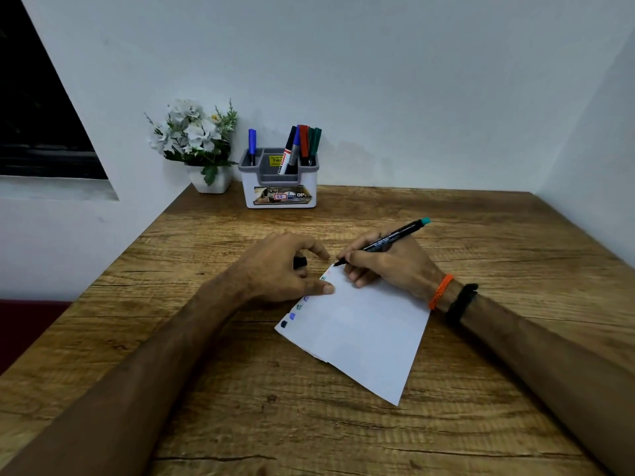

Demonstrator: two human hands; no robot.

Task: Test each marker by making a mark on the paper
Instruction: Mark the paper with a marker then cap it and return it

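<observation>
A white sheet of paper (364,331) lies on the wooden table, with several small coloured marks along its left edge. My right hand (388,266) grips a black marker (385,242) with a teal end, its tip at the paper's far corner. My left hand (285,266) holds a black cap (300,262) in its curled fingers, and its thumb presses the paper's left edge. At the back stands a white and grey holder (279,187) with several markers (302,146) on the right and one blue marker (252,146) on the left.
A white pot of artificial flowers (201,146) stands left of the holder, against the wall. Walls close the table (481,235) at the back and right. The table's left edge runs diagonally, with a dark window beyond it.
</observation>
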